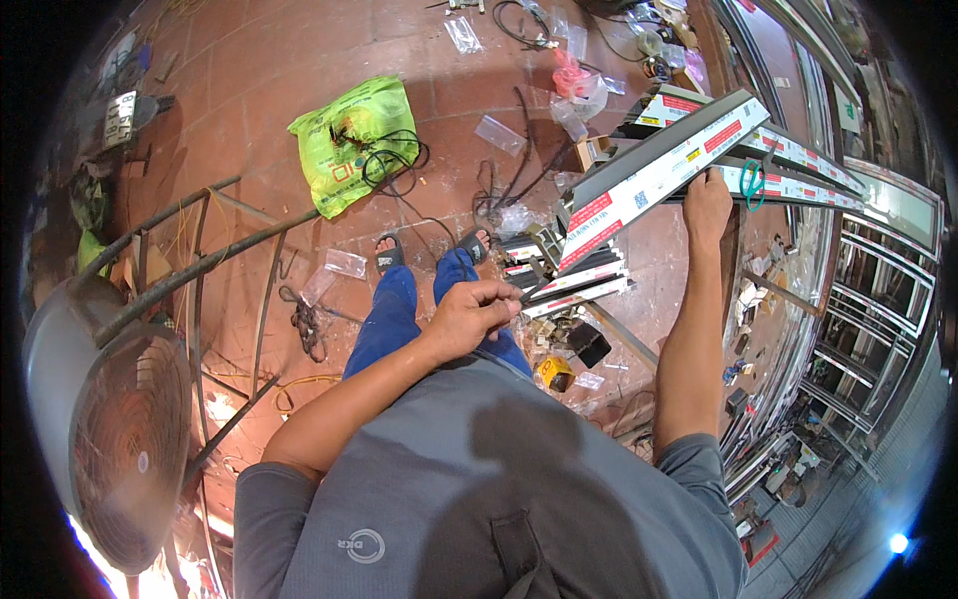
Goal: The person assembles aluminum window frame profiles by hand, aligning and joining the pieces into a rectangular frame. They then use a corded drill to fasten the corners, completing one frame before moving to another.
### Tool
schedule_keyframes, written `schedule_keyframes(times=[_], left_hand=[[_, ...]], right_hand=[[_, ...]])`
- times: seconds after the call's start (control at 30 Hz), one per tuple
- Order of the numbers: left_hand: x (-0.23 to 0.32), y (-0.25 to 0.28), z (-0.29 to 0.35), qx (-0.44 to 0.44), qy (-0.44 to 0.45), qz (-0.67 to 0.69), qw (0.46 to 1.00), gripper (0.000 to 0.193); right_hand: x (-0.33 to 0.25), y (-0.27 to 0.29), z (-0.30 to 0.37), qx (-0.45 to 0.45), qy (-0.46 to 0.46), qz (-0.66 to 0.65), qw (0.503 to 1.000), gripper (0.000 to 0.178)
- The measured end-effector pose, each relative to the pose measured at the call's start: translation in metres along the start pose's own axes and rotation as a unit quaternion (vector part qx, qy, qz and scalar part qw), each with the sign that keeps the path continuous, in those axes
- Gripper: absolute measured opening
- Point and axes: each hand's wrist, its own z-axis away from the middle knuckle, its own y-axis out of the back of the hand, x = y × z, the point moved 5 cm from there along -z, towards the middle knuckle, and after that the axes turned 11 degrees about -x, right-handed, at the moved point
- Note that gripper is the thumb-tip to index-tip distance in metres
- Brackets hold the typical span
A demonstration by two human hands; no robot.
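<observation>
My right hand (707, 208) is wrapped round the lower edge of a long metal profile (664, 180), dark on top and covered on its side with white and red film. The profile slants up to the right, its cut end near my feet. My left hand (477, 317) is closed in front of my waist, pinching a small dark strip (535, 284) close to that end. Teal-handled scissors (753, 186) rest by more film-covered profiles (798, 188) beyond my right hand. Below the left end of the held profile, shorter film-covered pieces (589, 283) lie stacked on the floor.
A green plastic bag (349, 115) with a black cable on it lies ahead of my feet. To the left stands a large round fan (130, 429) beside a metal rod frame (200, 265). A yellow object (555, 373) and scraps lie right of my legs; metal frames (868, 319) line the right side.
</observation>
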Motion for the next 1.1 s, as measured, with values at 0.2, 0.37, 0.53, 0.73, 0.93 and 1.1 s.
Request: schedule_keyframes(times=[0.2,0.37,0.53,0.73,0.93,1.1], left_hand=[[-0.019,0.009,0.005,0.036,-0.050,0.060,0.996,0.017],[-0.016,0.022,0.031,0.021,0.003,0.045,0.999,0.012],[-0.028,0.025,0.021,-0.006,-0.007,-0.042,0.999,0.021],[-0.007,0.011,0.005,-0.004,-0.076,-0.151,0.986,0.029],[0.008,-0.007,-0.014,0.015,-0.078,-0.075,0.994,0.033],[0.022,-0.019,-0.025,0.026,-0.051,-0.046,0.997,0.038]], right_hand=[[-0.033,0.004,0.029,-0.009,0.017,-0.041,0.999,0.034],[-0.013,-0.016,0.039,0.032,0.063,-0.076,0.995,0.038],[-0.004,-0.017,0.038,-0.033,-0.015,-0.120,0.992,0.037],[-0.011,-0.004,0.032,-0.052,-0.061,-0.082,0.993,0.046],[-0.010,-0.004,0.032,-0.079,-0.082,-0.154,0.981,0.045],[-0.010,0.001,0.028,-0.092,-0.068,-0.132,0.985,0.045]])
